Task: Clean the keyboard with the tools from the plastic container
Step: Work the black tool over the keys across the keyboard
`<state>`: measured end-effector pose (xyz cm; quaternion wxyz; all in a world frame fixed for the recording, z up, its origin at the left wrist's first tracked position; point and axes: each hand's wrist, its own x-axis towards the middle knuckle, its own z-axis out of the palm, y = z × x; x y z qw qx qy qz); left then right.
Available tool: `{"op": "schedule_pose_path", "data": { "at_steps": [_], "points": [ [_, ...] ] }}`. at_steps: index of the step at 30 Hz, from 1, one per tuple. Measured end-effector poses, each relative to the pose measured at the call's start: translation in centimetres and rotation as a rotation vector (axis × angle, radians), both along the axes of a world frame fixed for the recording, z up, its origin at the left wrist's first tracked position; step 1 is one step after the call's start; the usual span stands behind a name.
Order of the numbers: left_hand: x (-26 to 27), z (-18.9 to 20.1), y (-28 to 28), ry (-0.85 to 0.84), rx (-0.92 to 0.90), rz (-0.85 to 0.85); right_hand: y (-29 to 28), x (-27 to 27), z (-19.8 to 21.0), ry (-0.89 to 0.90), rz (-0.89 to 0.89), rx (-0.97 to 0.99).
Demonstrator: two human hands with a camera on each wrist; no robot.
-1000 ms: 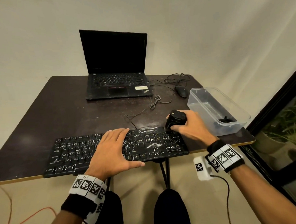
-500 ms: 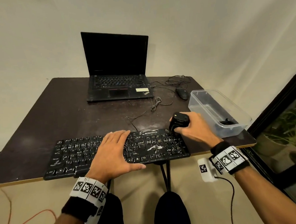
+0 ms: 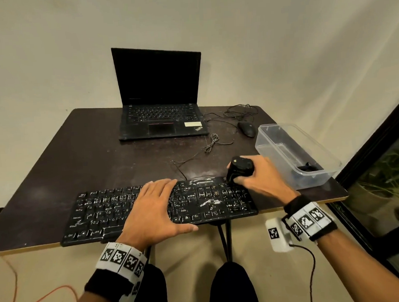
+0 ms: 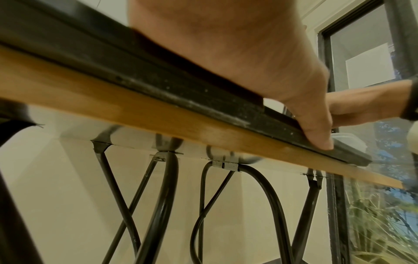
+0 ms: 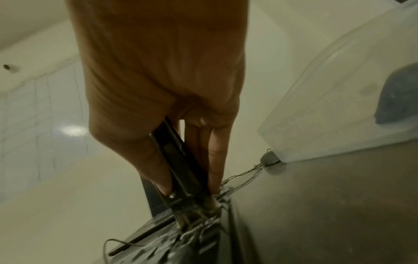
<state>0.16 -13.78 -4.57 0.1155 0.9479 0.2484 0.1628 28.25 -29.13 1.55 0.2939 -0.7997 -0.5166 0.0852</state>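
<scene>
A black keyboard [image 3: 104, 213] smeared with white dust lies along the table's near edge. My left hand [image 3: 155, 206] rests flat on its middle with fingers straight, and its thumb [image 4: 316, 128] lies on the keyboard's front rim [image 4: 181, 100]. My right hand [image 3: 260, 177] grips a black cleaning brush tool [image 3: 240, 168] upright at the keyboard's far right corner. In the right wrist view the tool [image 5: 178, 169] stands between thumb and fingers, and its bristles [image 5: 187, 219] touch the keys. A clear plastic container [image 3: 293, 153] stands to the right, with a dark item [image 3: 307, 168] inside.
An open black laptop [image 3: 158, 93] stands at the back of the dark table [image 3: 79, 161]. A black mouse [image 3: 247, 128] and loose cables [image 3: 213, 142] lie between laptop and container. A window frame with plants outside is at the right.
The right hand with the brush tool has moved slightly to the right along the keyboard's far edge. The left hand has stayed flat on the keys.
</scene>
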Motion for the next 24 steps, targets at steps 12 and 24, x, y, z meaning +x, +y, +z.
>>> {"op": "schedule_pose_path", "data": {
  "at_steps": [12, 24],
  "points": [
    [-0.1, 0.0, 0.0, 0.031, 0.017, 0.000, 1.2, 0.1, 1.0, -0.038, -0.045, 0.002],
    [0.0, -0.1, 0.0, 0.017, 0.002, 0.005, 1.7, -1.2, 0.8, -0.009, -0.013, -0.091]
  ]
}}
